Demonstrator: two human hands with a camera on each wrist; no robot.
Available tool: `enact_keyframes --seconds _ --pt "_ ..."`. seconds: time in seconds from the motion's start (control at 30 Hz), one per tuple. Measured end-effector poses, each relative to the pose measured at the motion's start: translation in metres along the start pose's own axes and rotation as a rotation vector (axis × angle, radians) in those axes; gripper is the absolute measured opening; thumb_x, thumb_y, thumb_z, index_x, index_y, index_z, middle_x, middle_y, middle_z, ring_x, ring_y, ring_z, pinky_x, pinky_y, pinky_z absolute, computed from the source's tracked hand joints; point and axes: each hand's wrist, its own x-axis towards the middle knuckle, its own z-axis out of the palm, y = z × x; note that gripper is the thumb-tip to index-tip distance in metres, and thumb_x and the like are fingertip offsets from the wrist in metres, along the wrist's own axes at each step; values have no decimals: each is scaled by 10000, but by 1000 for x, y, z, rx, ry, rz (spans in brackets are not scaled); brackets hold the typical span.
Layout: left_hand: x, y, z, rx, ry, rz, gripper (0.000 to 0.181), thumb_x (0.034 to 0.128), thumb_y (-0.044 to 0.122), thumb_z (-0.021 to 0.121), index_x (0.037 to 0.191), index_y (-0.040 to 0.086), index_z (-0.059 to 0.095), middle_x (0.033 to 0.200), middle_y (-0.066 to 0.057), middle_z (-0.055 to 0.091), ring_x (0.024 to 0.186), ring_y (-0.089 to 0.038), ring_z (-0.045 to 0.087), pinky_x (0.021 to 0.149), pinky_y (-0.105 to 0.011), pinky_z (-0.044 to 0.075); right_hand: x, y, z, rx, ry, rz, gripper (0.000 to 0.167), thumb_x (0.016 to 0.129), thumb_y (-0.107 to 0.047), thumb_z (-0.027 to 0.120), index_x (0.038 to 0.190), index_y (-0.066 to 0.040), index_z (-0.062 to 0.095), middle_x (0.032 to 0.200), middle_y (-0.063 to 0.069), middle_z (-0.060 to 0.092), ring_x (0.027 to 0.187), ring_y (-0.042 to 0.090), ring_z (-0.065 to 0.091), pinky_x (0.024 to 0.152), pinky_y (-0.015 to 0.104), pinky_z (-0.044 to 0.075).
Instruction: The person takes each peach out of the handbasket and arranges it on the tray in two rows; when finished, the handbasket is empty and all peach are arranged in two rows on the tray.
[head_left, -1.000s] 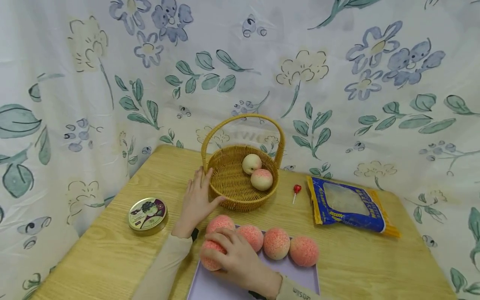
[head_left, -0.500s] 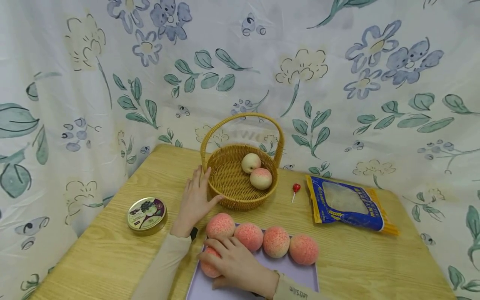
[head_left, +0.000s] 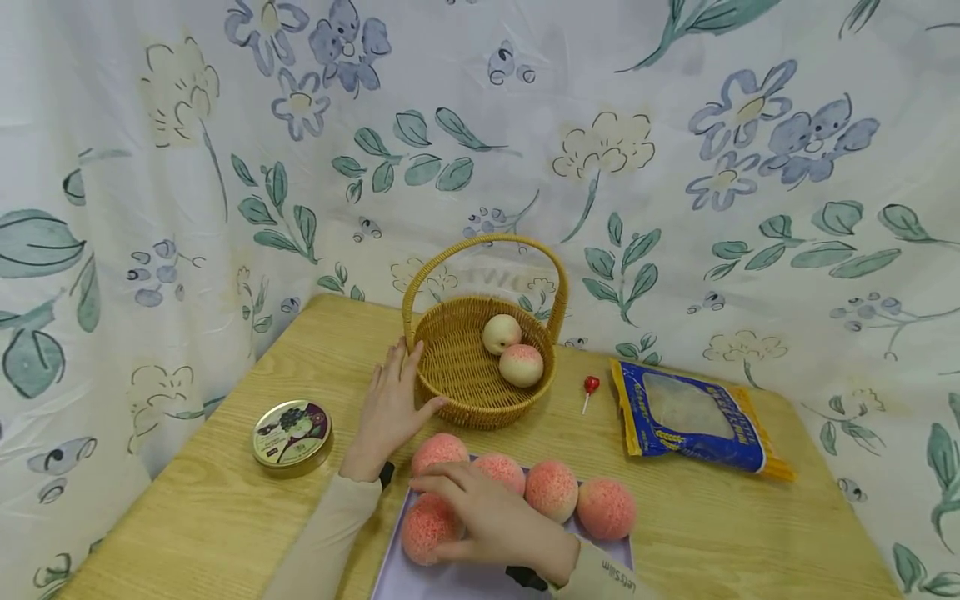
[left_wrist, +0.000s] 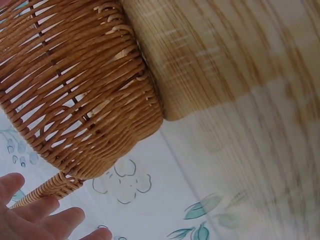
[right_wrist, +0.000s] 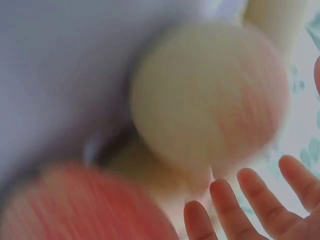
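A wicker basket (head_left: 480,414) with a tall handle stands near the back of the table and holds two pale peaches (head_left: 521,366). My left hand (head_left: 386,417) touches its left side, fingers straight; in the left wrist view those fingertips lie by the handle's base. On a lilac tray (head_left: 450,579), a pink peach (head_left: 427,529) sits at the left, in front of a row of several more peaches (head_left: 552,492). My right hand (head_left: 487,517) is at that front peach, thumb and fingers spread around its right side. The right wrist view shows the fingers (right_wrist: 265,202) extended, apart.
A round tin (head_left: 292,433) stands on the table (head_left: 202,508) at the left. Right of the basket lie a red lollipop (head_left: 591,385) and a blue and yellow food packet (head_left: 693,421). A floral curtain (head_left: 480,192) hangs behind the table.
The right hand has shifted slightly right, its fingers more spread, so more of the front peach shows. The left hand stays at the basket. The head view has tilted up a little.
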Motion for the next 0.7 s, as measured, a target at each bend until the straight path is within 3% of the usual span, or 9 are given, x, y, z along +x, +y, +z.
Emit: enact_keyframes --seconds 0.13,0.3,0.37,0.47,0.6,0.7 --pt "0 -1 2 -1 14 11 948 823 477 724 1534 70 248 1562 -286 227 1423 -480 268 1130 -636 258 4 18 -21 64 93 86 698 831 -382 753 1416 -162 441 1425 50 464 1274 216 504 1012 397 478" --pt "1 -1 3 8 20 21 944 818 472 730 1527 61 263 1556 -298 230 1411 -495 282 1120 -641 271 10 58 -42 53 288 180 660 797 -273 796 1356 -89 498 1356 119 530 1254 285 516 1016 468 459" --pt "1 -1 3 13 22 22 944 815 470 732 1525 59 265 1557 -298 227 1409 -495 285 1121 -640 270 13 75 -50 105 335 231 644 804 -228 791 1352 -57 499 1351 151 527 1248 316 514 1021 487 450" --pt "1 0 2 12 25 22 947 813 475 733 1524 57 269 1555 -297 232 1411 -491 287 1120 -643 268 19 97 -61 193 350 327 627 844 -202 753 1375 -30 467 1352 185 506 1240 360 506 1008 513 445" --pt "0 0 2 19 32 28 951 812 497 723 1524 58 271 1547 -300 251 1406 -487 301 1116 -644 276 28 118 -73 323 309 449 621 910 -204 682 1429 -26 393 1401 217 440 1261 395 466 1010 536 426" --pt "0 0 3 22 43 32 953 808 502 723 1522 57 275 1538 -306 264 1405 -487 304 1113 -643 281 36 133 -76 405 305 492 630 936 -220 643 1453 -4 355 1414 246 411 1269 414 445 1024 549 407"
